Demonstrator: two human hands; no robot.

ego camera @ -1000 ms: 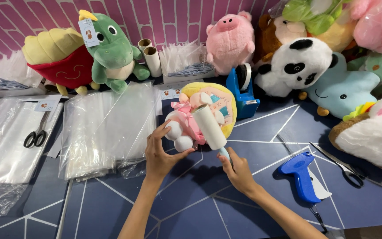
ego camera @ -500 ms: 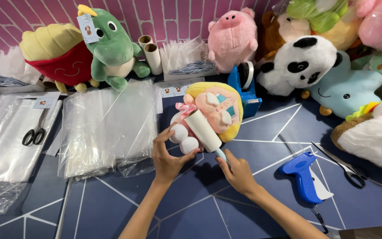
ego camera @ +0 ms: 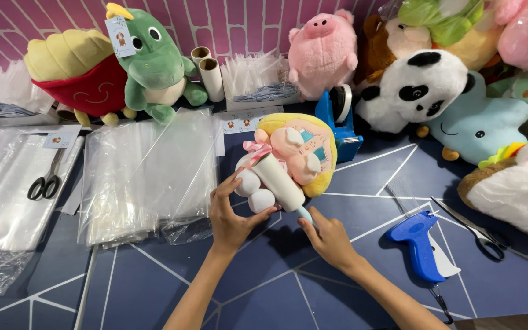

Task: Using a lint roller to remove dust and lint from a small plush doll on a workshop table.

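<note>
On the left of the blue patterned table (ego camera: 154, 287), a stack of clear plastic bags (ego camera: 148, 171) lies flat, black-handled scissors (ego camera: 45, 183) on a further pile beside it.

The left hand (ego camera: 230, 214) is curled about the lower end of the small plush doll with yellow hair and pink face (ego camera: 294, 153), fingers closed on its white feet. The doll lies on the table at centre, just right of the bags, head pointing away from the person. It looks light, soft and yielding; it would squash under pressure, so the body or feet seem the sound place to hold it steady.

The right hand (ego camera: 331, 238) is closed around the light blue handle of the white lint roller (ego camera: 278, 180), whose drum rests on the doll's front. The roller looks stiff and light, best gripped by the handle, since the drum is probably tacky.

A blue tagging gun (ego camera: 420, 244) lies to the right, untouched.

Against the frame half a second earlier, the roller has moved lower and leftward along the doll, uncovering the face; both hands hold as before.
</note>
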